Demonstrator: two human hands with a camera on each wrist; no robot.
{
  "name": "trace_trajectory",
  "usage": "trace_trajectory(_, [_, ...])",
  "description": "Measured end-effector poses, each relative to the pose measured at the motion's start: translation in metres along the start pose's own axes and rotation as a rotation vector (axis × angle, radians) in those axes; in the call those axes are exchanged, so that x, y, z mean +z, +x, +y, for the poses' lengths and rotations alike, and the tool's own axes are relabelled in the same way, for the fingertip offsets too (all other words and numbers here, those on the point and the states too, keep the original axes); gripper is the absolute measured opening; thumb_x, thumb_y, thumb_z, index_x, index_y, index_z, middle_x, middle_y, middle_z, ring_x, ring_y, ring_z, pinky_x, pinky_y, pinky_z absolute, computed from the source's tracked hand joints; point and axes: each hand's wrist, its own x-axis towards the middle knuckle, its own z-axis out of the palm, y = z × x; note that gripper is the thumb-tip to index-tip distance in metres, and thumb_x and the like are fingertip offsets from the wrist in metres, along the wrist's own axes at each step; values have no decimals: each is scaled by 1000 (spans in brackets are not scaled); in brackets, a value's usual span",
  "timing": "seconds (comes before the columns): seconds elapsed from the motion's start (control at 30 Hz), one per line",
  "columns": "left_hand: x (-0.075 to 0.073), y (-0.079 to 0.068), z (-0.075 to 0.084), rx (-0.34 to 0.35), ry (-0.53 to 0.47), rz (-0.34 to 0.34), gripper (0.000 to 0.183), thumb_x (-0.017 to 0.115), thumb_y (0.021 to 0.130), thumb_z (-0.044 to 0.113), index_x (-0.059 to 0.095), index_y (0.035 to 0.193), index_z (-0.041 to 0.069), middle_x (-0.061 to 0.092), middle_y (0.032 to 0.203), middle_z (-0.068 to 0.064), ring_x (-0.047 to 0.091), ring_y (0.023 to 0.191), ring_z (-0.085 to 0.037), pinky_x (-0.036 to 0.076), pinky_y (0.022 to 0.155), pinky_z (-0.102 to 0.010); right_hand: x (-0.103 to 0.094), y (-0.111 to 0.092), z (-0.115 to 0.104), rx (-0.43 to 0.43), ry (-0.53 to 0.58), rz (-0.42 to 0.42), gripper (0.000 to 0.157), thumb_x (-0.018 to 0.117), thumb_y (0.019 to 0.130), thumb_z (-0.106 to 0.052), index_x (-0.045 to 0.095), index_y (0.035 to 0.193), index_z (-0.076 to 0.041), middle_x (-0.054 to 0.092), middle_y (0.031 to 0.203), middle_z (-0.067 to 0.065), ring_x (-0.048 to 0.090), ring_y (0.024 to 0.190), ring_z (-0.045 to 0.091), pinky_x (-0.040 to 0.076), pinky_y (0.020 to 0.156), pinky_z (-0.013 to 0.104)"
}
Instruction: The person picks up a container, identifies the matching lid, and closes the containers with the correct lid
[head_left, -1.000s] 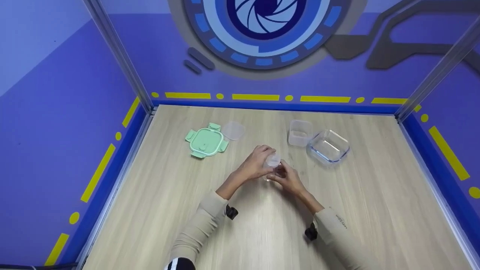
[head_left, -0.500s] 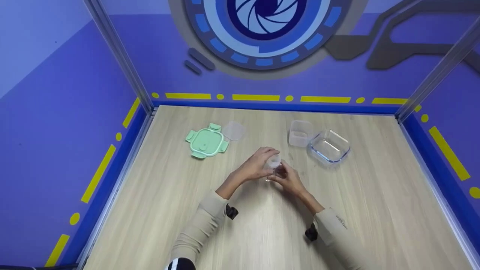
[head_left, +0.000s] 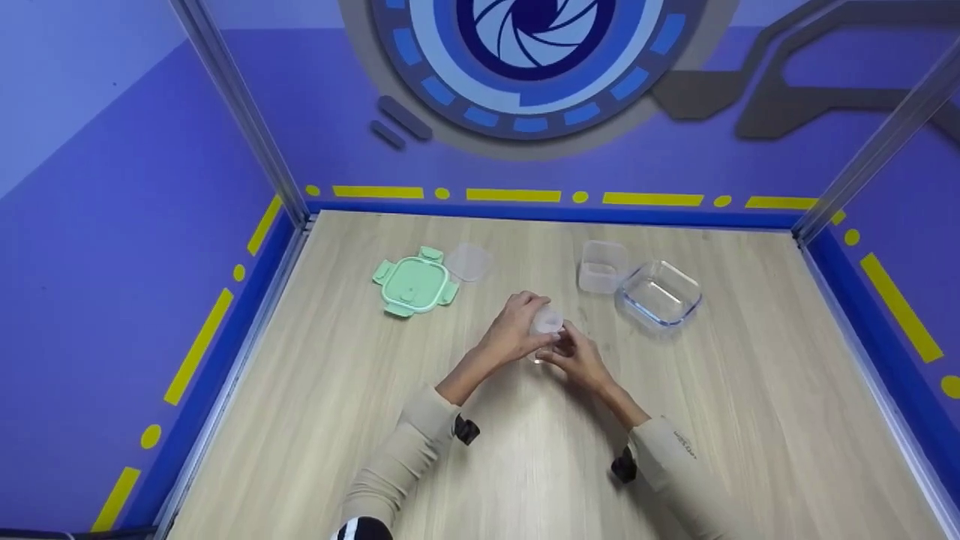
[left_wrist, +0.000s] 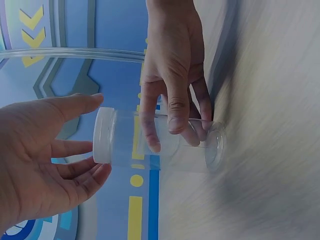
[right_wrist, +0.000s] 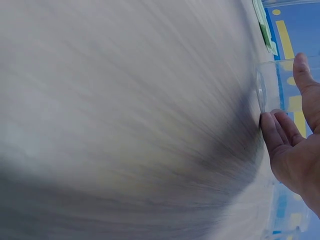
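Observation:
A clear cylindrical jar point(left_wrist: 127, 155) with a white lid point(left_wrist: 103, 135) stands upright on the table between the two hands. My left hand point(head_left: 514, 328) is at the top of the jar, its thumb and fingers curled around the lid's rim. Lower down, my right hand point(head_left: 582, 364) holds the jar's body, thumb on one side and fingers on the other, as the left wrist view shows. In the right wrist view the right hand point(right_wrist: 295, 145) appears beside the jar's base point(right_wrist: 261, 90), close to the tabletop.
Back left on the table lie a green lid point(head_left: 415, 284) with side clips and a round translucent lid point(head_left: 469, 262). A translucent plastic container point(head_left: 602, 262) and a square glass container point(head_left: 661, 294) stand at the back right. Blue walls point(head_left: 525, 169) enclose the table.
My left fingers reached further right over the lid half a second ago and have since drawn back left around its rim. The right hand and jar stay nearly in place.

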Motion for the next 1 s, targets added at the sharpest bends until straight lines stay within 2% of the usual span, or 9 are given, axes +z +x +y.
trace_trajectory(0.23, [3, 3, -2, 40, 48, -10, 58, 79, 90, 24, 58, 140, 4, 61, 133, -11, 56, 126, -26, 52, 104, -36, 1, 0, 1, -14, 11, -2, 33, 83, 84, -10, 58, 105, -4, 73, 99, 17, 74, 102, 37, 60, 90, 47])
trace_trajectory(0.43, [3, 6, -6, 124, 50, -18, 55, 80, 88, 15, 60, 138, 3, 61, 133, -12, 56, 126, -28, 51, 106, -37, 1, 0, 1, 6, 11, -2, 37, 83, 84, -11, 58, 110, -3, 72, 102, 16, 73, 104, 35, 60, 93, 46])
trace_trajectory(0.63, [0, 9, -6, 145, 54, -102, 55, 78, 86, 8, 60, 138, 5, 58, 139, -12, 53, 132, -28, 49, 110, -37, 1, 0, -1, 9, -2, 9, 46, 83, 84, -10, 60, 123, -1, 73, 106, 17, 72, 105, 33, 59, 95, 46])
trace_trajectory(0.73, [-1, 10, -6, 140, 35, -124, 56, 77, 86, 6, 60, 139, 5, 57, 142, -12, 52, 133, -28, 49, 111, -38, 0, 0, -1, 9, 13, 11, 47, 83, 84, -9, 60, 124, -1, 72, 107, 18, 71, 107, 35, 58, 97, 47])
trace_trajectory(0.87, [1, 9, -8, 139, -29, -79, 57, 79, 88, 15, 58, 140, 4, 53, 146, -15, 48, 138, -31, 45, 114, -43, 0, 0, 0, -3, 7, 11, 41, 83, 83, -10, 60, 116, -2, 72, 104, 15, 72, 104, 32, 59, 94, 44])
trace_trajectory(1.0, [2, 9, -8, 110, -69, 32, 65, 83, 87, 29, 57, 141, 4, 51, 146, -17, 46, 138, -32, 43, 115, -46, 0, 0, 1, -20, 13, 6, 37, 82, 84, -10, 59, 111, -1, 74, 103, 17, 73, 101, 34, 60, 91, 44])
